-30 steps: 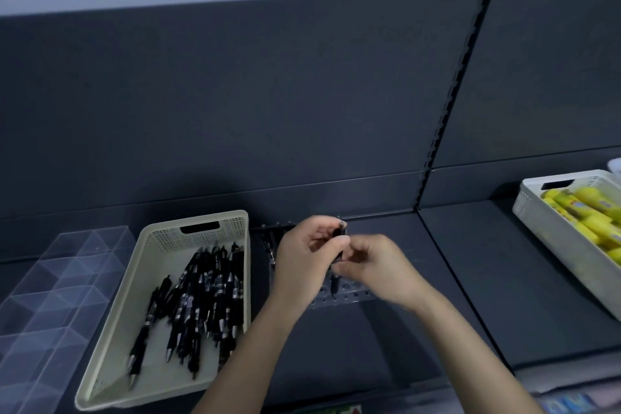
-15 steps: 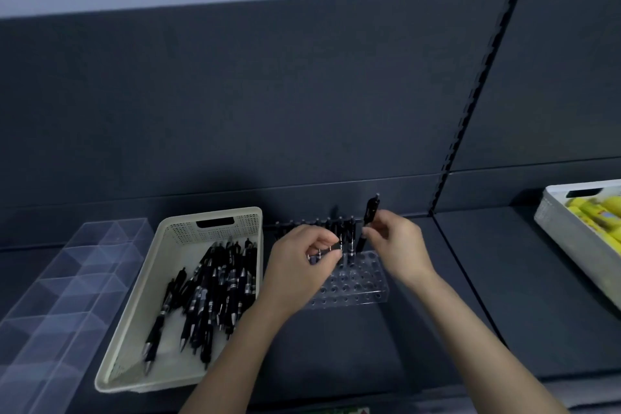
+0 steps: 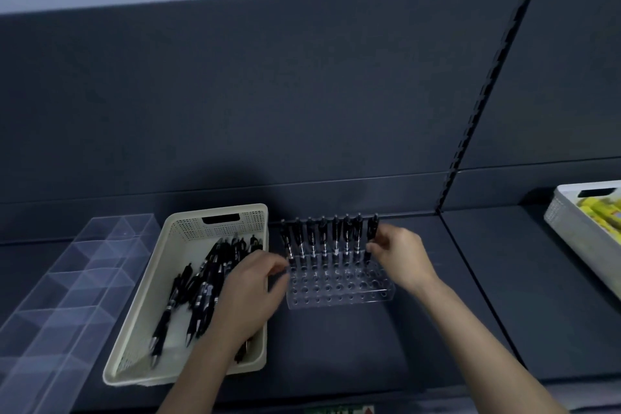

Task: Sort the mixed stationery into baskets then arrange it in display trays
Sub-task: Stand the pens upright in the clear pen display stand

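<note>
- The sorting looks done for what is in view: black pens [image 3: 201,286] lie loose in a cream basket [image 3: 218,212] at 9 o'clock of the clear pen holder [image 3: 339,292]. Yellow items [image 3: 601,212] fill a white basket [image 3: 564,208] far off at 3 o'clock.
- Arranging has begun. One row of pens stands upright along the holder's far edge at 12 o'clock, and the nearer rows of holes are bare.
- The right hand [image 3: 400,255] pinches the end pen [image 3: 371,235] between thumb and fingertips at the row's 3 o'clock end. The pen is upright, with its tip at or in a hole.
- The left hand [image 3: 248,292] hovers over the basket's right rim, with its fingers curled toward the holder's left edge. Blur hides whether it grips anything.
- By my judgement, most of the work is left: many pens are in the basket, and the clear divided tray [image 3: 67,279] at 8 o'clock holds nothing visible.
- The holder is glossy acrylic drilled with round holes, and the baskets are perforated plastic with slot handles. The pens are slim, with silver bands, and the shelf [image 3: 470,312] is matte and dark.
</note>
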`<state>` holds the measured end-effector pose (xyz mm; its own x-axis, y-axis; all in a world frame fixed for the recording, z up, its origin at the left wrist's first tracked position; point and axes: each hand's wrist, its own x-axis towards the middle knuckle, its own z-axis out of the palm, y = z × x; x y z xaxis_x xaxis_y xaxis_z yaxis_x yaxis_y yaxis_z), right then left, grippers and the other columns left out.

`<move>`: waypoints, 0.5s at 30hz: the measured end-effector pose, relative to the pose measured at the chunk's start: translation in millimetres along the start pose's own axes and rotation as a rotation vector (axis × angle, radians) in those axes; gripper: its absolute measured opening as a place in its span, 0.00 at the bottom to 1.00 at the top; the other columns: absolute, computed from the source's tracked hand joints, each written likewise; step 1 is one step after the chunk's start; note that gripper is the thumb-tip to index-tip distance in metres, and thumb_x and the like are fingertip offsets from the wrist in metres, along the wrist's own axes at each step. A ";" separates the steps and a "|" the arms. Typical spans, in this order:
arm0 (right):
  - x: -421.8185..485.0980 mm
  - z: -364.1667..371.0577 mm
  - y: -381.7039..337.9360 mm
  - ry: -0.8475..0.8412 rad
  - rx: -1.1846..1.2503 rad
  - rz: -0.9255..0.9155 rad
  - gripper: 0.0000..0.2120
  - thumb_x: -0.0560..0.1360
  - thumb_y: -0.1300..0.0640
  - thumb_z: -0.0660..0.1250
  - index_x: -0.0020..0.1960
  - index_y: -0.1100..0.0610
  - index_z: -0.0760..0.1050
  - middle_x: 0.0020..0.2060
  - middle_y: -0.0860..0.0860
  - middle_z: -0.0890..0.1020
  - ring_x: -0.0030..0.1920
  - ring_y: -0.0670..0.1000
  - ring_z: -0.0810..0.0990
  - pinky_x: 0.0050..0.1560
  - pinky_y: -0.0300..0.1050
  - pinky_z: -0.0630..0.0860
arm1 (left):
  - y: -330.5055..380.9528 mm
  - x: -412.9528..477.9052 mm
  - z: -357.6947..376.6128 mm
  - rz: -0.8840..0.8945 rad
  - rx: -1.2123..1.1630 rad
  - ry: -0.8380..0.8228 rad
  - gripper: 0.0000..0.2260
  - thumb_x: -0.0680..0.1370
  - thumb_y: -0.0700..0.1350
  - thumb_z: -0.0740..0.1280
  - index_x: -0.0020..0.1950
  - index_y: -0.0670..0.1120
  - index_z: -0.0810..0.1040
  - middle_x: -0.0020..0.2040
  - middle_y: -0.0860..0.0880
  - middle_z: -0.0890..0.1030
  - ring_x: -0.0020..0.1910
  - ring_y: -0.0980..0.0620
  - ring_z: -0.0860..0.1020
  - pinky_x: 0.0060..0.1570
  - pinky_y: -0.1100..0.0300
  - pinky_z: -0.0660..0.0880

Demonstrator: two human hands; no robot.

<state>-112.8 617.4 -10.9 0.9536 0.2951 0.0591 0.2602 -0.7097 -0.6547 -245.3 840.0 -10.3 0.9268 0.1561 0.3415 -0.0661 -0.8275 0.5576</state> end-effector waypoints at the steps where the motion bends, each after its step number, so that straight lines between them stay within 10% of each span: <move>1: 0.4 0.1 -0.5 0.003 0.006 0.004 0.05 0.74 0.60 0.68 0.41 0.60 0.76 0.35 0.48 0.79 0.35 0.45 0.76 0.32 0.34 0.67 | -4.1 -3.3 -0.1 0.005 0.030 0.012 0.08 0.71 0.37 0.73 0.49 0.45 0.81 0.45 0.55 0.78 0.44 0.60 0.76 0.45 0.62 0.74; 8: -2.9 -1.8 -3.0 -0.037 -0.003 0.047 0.03 0.74 0.62 0.68 0.48 0.59 0.78 0.39 0.46 0.79 0.43 0.48 0.79 0.41 0.35 0.69 | -11.4 -4.1 3.5 -0.012 0.152 0.038 0.10 0.70 0.36 0.73 0.51 0.42 0.81 0.51 0.49 0.77 0.52 0.50 0.75 0.51 0.61 0.69; 15: -24.3 -4.7 -14.7 0.195 0.104 0.132 0.06 0.74 0.62 0.68 0.50 0.57 0.79 0.42 0.50 0.82 0.44 0.51 0.80 0.45 0.37 0.70 | -19.2 -6.1 -8.7 -0.107 0.013 -0.003 0.12 0.77 0.47 0.67 0.59 0.46 0.78 0.56 0.53 0.72 0.54 0.59 0.72 0.55 0.71 0.65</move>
<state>-139.1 617.7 0.8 0.9921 0.0681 0.1057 0.1243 -0.6612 -0.7399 -253.0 859.6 -16.5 0.9296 0.2419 0.2781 0.0378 -0.8132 0.5808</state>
